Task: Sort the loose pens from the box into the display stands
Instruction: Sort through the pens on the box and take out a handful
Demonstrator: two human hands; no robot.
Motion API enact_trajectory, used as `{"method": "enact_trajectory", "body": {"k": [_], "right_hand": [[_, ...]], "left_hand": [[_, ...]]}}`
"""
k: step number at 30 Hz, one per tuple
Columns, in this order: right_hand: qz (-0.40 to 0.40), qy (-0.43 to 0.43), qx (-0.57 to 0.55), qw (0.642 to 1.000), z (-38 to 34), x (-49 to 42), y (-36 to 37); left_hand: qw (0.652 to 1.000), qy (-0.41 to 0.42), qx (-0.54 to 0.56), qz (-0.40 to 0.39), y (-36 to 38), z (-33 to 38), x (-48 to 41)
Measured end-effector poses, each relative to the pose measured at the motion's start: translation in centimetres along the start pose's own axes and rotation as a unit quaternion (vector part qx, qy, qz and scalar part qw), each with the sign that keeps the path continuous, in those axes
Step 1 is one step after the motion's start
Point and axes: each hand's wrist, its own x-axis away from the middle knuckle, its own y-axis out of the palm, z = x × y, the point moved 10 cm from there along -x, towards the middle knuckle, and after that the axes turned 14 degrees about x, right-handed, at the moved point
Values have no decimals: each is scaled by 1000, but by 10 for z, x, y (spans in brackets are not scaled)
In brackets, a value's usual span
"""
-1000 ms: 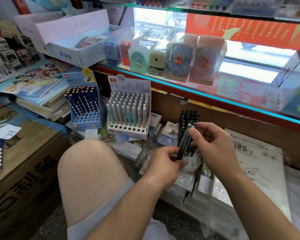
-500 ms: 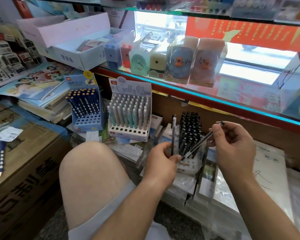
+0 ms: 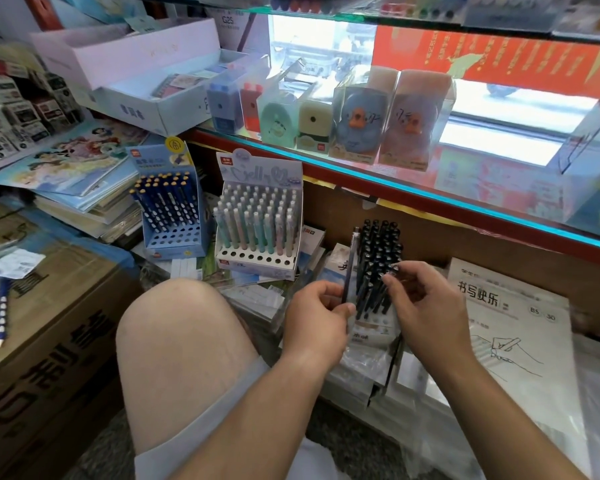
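glass shelf (image 3: 430, 197) overhanging, pastel stand (image 3: 257, 268) left

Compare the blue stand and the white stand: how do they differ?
The blue stand holds dark blue, white-dotted pens or pencils; the white stand holds pastel ones. The blue stand has several empty rows of holes in front; the white stand has just one. The blue stand is narrower than the white stand. Both stand upright with a printed header card.

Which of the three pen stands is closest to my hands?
The stand of black pens, rightmost of three, behind the left hand and right hand; the white stand and blue stand sit farther left.
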Motion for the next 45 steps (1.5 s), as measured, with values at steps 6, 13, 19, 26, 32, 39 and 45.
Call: {"method": "enact_trajectory", "body": {"k": [6,13,19,26,32,39,45], "right_hand": [[5,-29,38,999,-5,4,3],[-45,-34,78,995,6,18,30],[-32,61,-79,995,19,15,12],[-44,61,-188,979,0,-4,-16],[-6,68,-177,982,6,-7,-31],[-7,51,-72,996,24,-2,-23],[-25,-10,0,1000,19,4,-2]], "left_hand": [[1000,-16,10,-3,2,-5,-2],[999,-38,26,-11,6,-10,-2],[998,-42,37,-32,12,-11,-1],[995,-5,-21,-94,31,-5,3],[995,24,-69,-68,26,-2,-1],[988,2,-154,-18,18,-12,-11],[983,-7,-178,-54,35,-21,-13]]}}
